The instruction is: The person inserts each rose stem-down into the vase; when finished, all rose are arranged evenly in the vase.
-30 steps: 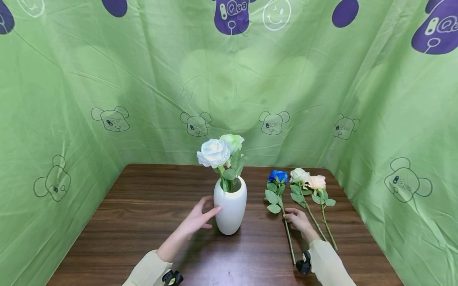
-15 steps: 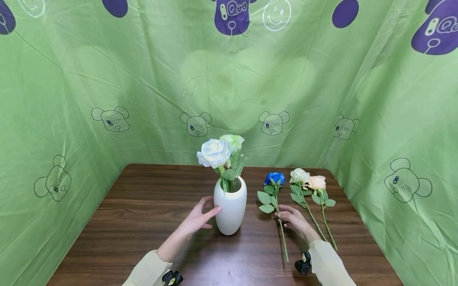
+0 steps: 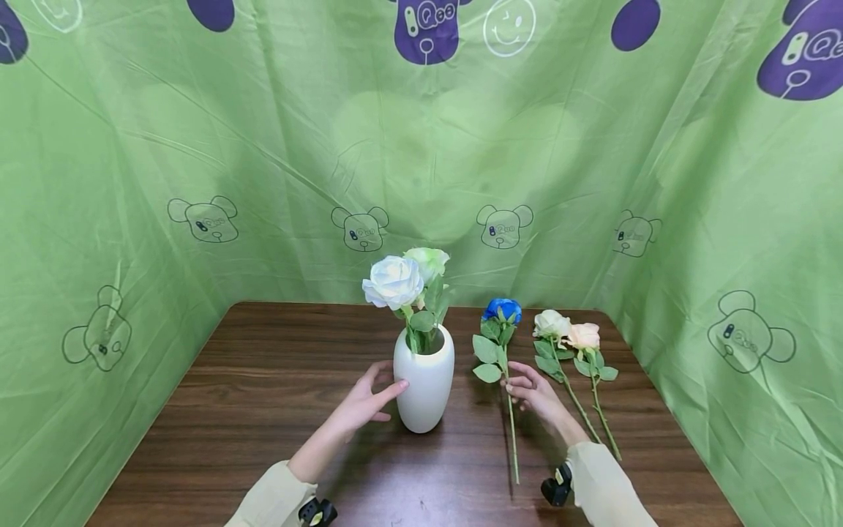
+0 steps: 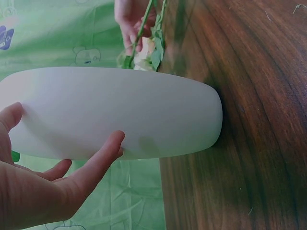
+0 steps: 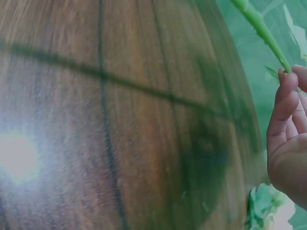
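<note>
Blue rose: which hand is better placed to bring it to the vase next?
Likely the right hand: it pinches the blue rose by its stem, beside the vase. The left hand touches the vase's opposite side.

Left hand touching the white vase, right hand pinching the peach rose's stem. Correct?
Wrong rose: in the head view, the right hand pinches the stem of the blue rose; the peach rose lies on the table. The left hand touching the white vase stands.

The right hand (image 3: 536, 397) has shifted toward the vase (image 3: 424, 395), raising the blue rose (image 3: 503, 311) off the tabletop (image 3: 276, 351), farther from the white rose (image 3: 551, 324) beside it.
</note>
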`<state>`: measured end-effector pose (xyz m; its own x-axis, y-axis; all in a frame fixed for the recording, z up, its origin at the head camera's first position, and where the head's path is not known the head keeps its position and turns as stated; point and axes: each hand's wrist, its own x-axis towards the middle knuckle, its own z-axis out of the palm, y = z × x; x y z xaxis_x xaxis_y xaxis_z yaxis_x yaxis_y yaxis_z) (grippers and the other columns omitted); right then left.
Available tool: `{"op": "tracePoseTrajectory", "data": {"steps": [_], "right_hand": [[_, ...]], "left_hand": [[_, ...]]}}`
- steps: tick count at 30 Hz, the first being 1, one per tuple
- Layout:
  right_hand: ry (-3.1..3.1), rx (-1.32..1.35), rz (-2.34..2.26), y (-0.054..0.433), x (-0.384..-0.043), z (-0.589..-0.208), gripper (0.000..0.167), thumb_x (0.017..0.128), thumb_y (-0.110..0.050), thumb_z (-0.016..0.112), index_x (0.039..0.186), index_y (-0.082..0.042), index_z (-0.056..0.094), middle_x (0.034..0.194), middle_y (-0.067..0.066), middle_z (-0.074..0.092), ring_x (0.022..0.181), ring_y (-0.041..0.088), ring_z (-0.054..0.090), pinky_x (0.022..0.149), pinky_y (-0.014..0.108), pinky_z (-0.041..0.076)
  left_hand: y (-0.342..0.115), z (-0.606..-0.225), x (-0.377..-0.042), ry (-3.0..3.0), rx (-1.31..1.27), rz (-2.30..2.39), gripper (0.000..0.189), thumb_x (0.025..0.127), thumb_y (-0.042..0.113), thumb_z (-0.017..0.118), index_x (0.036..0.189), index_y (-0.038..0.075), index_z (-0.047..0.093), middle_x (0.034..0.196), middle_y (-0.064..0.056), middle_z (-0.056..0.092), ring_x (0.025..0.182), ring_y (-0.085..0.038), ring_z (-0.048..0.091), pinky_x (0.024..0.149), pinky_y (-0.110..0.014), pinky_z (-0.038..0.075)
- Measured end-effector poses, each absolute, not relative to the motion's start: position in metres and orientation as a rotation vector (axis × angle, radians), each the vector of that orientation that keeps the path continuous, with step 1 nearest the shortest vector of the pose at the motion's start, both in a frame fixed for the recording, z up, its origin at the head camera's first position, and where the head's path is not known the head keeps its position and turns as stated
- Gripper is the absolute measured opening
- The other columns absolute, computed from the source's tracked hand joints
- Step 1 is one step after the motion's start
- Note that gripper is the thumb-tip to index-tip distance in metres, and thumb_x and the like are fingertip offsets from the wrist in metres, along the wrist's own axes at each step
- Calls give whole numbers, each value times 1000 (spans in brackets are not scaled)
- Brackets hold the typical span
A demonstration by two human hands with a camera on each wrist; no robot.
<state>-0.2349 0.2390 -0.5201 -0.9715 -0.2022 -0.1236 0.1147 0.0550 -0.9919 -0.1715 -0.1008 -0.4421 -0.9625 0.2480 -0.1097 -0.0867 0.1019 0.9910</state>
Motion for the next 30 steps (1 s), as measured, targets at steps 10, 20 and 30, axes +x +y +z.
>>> {"op": "tracePoseTrajectory", "data": {"steps": [10,20,30], "right_hand": [[2176,-429,-2086,228,-234,-497,53,82,7,53,129,-1,30,98,30,54,64,18,55,55,35,48],[2180,-557,-2191,213,-229,-468,54,80,13,53,127,0,30,90,22,55,62,19,56,52,33,49],[2130,-590,-2450,199,-222,-430,54,78,18,51,125,3,29,82,10,56,58,15,56,51,25,48]], "left_hand": [[-101,-442,-171,2134,162,1946,61,84,34,60,130,4,32,124,-23,39,103,-35,46,65,-43,50],[-101,-443,-172,2139,167,1946,61,84,33,60,130,5,32,124,-23,39,104,-36,46,65,-43,50],[-98,-423,-163,2133,163,1934,57,86,28,58,129,1,32,123,-26,39,104,-38,46,67,-44,49]]}}
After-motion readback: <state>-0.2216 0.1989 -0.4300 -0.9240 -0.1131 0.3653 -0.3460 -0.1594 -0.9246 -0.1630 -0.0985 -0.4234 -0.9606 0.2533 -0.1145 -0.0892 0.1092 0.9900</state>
